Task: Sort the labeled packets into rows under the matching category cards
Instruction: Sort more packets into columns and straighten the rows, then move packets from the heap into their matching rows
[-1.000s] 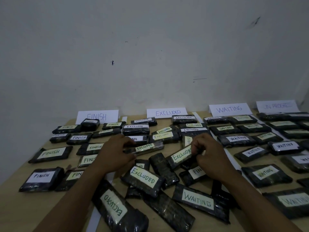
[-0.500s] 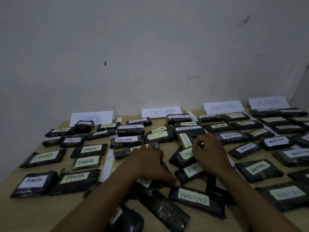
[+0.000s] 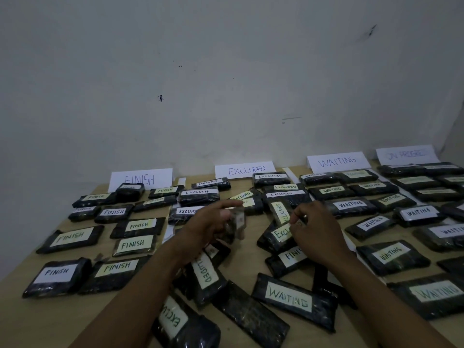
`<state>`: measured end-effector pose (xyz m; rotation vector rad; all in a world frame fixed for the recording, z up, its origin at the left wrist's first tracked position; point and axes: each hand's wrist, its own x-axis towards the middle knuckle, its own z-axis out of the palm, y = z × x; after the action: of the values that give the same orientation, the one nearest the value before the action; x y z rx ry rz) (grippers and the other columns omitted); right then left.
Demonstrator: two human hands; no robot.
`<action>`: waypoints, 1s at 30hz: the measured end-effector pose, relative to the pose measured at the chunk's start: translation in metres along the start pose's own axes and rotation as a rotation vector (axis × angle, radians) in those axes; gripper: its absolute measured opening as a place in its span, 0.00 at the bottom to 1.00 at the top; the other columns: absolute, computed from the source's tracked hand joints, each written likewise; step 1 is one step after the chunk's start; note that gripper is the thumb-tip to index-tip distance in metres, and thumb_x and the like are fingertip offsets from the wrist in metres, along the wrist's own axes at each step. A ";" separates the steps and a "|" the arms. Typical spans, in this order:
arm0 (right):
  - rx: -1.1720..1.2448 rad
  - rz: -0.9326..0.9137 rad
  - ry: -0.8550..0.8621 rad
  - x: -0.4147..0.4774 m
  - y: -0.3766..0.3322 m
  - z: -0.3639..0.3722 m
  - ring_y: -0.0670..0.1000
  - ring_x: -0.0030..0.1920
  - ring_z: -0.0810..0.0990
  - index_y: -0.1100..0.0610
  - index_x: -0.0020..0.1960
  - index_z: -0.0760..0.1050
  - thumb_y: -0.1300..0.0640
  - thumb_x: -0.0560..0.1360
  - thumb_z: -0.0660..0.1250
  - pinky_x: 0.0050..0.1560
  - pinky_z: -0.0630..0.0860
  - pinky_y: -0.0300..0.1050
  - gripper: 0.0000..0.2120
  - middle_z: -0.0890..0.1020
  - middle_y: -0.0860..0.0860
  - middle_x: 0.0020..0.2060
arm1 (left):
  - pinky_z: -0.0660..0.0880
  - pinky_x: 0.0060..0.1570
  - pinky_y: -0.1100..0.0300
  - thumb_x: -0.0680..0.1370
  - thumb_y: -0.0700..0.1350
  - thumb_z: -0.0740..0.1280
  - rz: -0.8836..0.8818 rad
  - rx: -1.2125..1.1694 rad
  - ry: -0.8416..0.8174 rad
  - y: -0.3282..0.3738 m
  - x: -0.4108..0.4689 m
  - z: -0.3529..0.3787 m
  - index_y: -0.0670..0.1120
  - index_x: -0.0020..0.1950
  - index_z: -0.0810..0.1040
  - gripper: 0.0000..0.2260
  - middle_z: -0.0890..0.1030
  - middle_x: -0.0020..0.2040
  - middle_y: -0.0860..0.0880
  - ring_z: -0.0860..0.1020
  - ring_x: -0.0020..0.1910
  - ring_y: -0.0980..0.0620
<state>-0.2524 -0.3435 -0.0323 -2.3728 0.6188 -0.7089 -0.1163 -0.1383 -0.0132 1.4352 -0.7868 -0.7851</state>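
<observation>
Since half a second ago the left hand (image 3: 211, 222) has lifted off the heap of packets and risen toward the middle of the frame, now holding a dark packet (image 3: 234, 226) raised and blurred, its label unreadable. Its index finger points toward the upper right while the other fingers curl around the packet. Just right of centre, the right hand (image 3: 315, 231) has barely shifted; its fingertips pinch the edge of an EXCLUDED packet (image 3: 280, 233) that leans on others in the unsorted heap.

Four white cards stand along the far edge of the table (image 3: 27, 317) against the wall: FINISH card (image 3: 140, 179), EXCLUDED card (image 3: 246, 170), WAITING card (image 3: 337, 162) and, at the upper right, a faint card (image 3: 406, 154) whose writing is hard to read. Rows of packets lie below each card. At the lower centre the unsorted heap includes a WAITING packet (image 3: 293, 298), a FINISH packet (image 3: 288, 258) partly under the right wrist, and two EXCLUDED ones near the left forearm.
</observation>
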 end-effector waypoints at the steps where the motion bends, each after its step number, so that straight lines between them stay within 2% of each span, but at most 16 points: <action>1: -0.004 0.000 -0.005 0.000 0.000 0.000 0.42 0.39 0.70 0.54 0.41 0.75 0.63 0.70 0.67 0.36 0.64 0.31 0.05 0.70 0.44 0.44 | 0.75 0.51 0.43 0.64 0.58 0.73 0.018 -0.152 -0.035 -0.002 0.000 -0.003 0.45 0.68 0.73 0.35 0.77 0.61 0.36 0.79 0.52 0.37; 3: -0.009 -0.004 -0.013 0.000 0.000 0.001 0.45 0.40 0.71 0.53 0.41 0.75 0.63 0.70 0.67 0.36 0.65 0.32 0.06 0.70 0.44 0.44 | 0.77 0.46 0.48 0.65 0.59 0.73 0.025 -0.410 -0.090 -0.001 0.000 -0.006 0.40 0.70 0.70 0.39 0.74 0.64 0.32 0.79 0.52 0.35; 5: -0.010 -0.012 -0.020 -0.001 0.000 0.001 0.45 0.40 0.71 0.53 0.41 0.75 0.63 0.70 0.67 0.36 0.65 0.32 0.06 0.70 0.44 0.44 | 0.79 0.44 0.51 0.66 0.59 0.70 0.019 -0.562 -0.118 0.001 0.000 -0.007 0.40 0.70 0.71 0.37 0.73 0.66 0.33 0.78 0.54 0.34; 9: -0.021 -0.023 -0.033 -0.001 0.000 0.000 0.45 0.41 0.71 0.52 0.41 0.75 0.63 0.70 0.67 0.35 0.64 0.32 0.06 0.71 0.45 0.45 | 0.81 0.41 0.53 0.76 0.53 0.54 -0.021 -0.612 -0.032 0.003 0.002 -0.004 0.40 0.68 0.74 0.27 0.76 0.64 0.34 0.80 0.51 0.34; 11: -0.018 -0.031 -0.034 -0.001 0.001 0.000 0.46 0.41 0.72 0.52 0.41 0.74 0.63 0.70 0.67 0.36 0.65 0.32 0.06 0.71 0.46 0.45 | 0.81 0.38 0.54 0.78 0.49 0.50 -0.036 -0.579 0.026 0.003 0.005 -0.003 0.39 0.67 0.74 0.24 0.77 0.62 0.33 0.81 0.48 0.35; 15: -0.025 -0.049 -0.043 -0.001 0.001 0.001 0.47 0.42 0.71 0.50 0.40 0.73 0.62 0.71 0.67 0.36 0.64 0.33 0.08 0.70 0.47 0.45 | 0.80 0.33 0.56 0.78 0.47 0.55 -0.034 -0.474 0.134 0.004 0.008 -0.001 0.37 0.65 0.74 0.21 0.78 0.59 0.32 0.82 0.43 0.37; 17: -0.034 -0.050 -0.054 -0.001 0.002 0.001 0.48 0.43 0.72 0.49 0.40 0.73 0.62 0.70 0.67 0.36 0.65 0.36 0.08 0.71 0.47 0.45 | 0.80 0.32 0.57 0.77 0.47 0.59 -0.035 -0.445 0.154 0.006 0.007 0.000 0.38 0.64 0.75 0.20 0.79 0.58 0.32 0.81 0.44 0.37; 20: -0.113 -0.075 -0.037 -0.001 0.003 0.002 0.51 0.48 0.72 0.50 0.42 0.75 0.60 0.69 0.68 0.44 0.67 0.44 0.06 0.72 0.47 0.46 | 0.78 0.31 0.59 0.73 0.38 0.64 -0.009 -0.387 0.149 0.010 0.004 0.000 0.40 0.61 0.76 0.16 0.81 0.55 0.35 0.80 0.48 0.36; 23: -0.272 -0.205 0.019 -0.002 -0.005 0.006 0.53 0.50 0.72 0.50 0.44 0.77 0.56 0.66 0.69 0.49 0.68 0.48 0.07 0.75 0.48 0.45 | 0.77 0.30 0.60 0.71 0.30 0.65 0.004 -0.277 0.208 0.016 0.001 -0.001 0.42 0.58 0.77 0.17 0.84 0.46 0.43 0.83 0.40 0.44; 25: -0.350 -0.310 0.044 -0.002 -0.017 0.009 0.53 0.49 0.73 0.51 0.44 0.77 0.54 0.65 0.66 0.48 0.67 0.47 0.08 0.77 0.48 0.44 | 0.76 0.31 0.59 0.70 0.32 0.68 0.012 -0.244 0.268 0.020 -0.002 -0.005 0.41 0.59 0.76 0.18 0.83 0.48 0.42 0.82 0.41 0.46; 27: -0.352 -0.381 0.028 -0.001 -0.034 0.011 0.53 0.49 0.73 0.51 0.44 0.77 0.52 0.65 0.63 0.48 0.67 0.47 0.10 0.77 0.48 0.44 | 0.76 0.37 0.57 0.68 0.37 0.71 0.032 -0.236 0.324 0.026 -0.008 -0.012 0.41 0.57 0.74 0.19 0.82 0.50 0.39 0.81 0.44 0.45; 29: -0.280 -0.434 -0.031 0.001 -0.052 0.013 0.53 0.49 0.72 0.51 0.45 0.77 0.52 0.66 0.60 0.50 0.69 0.49 0.11 0.76 0.48 0.45 | 0.75 0.45 0.50 0.67 0.40 0.71 0.075 -0.246 0.396 0.033 -0.019 -0.021 0.42 0.53 0.75 0.16 0.83 0.45 0.41 0.81 0.45 0.44; 30: -0.246 -0.457 -0.056 0.002 -0.059 0.015 0.52 0.49 0.72 0.52 0.45 0.76 0.53 0.66 0.60 0.50 0.70 0.50 0.10 0.75 0.48 0.44 | 0.76 0.44 0.49 0.67 0.41 0.70 0.102 -0.255 0.430 0.036 -0.025 -0.025 0.43 0.50 0.75 0.13 0.83 0.43 0.43 0.81 0.43 0.45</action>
<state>-0.2265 -0.2953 -0.0044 -2.7915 0.1385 -0.7880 -0.1092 -0.1041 0.0230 1.2622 -0.4091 -0.4551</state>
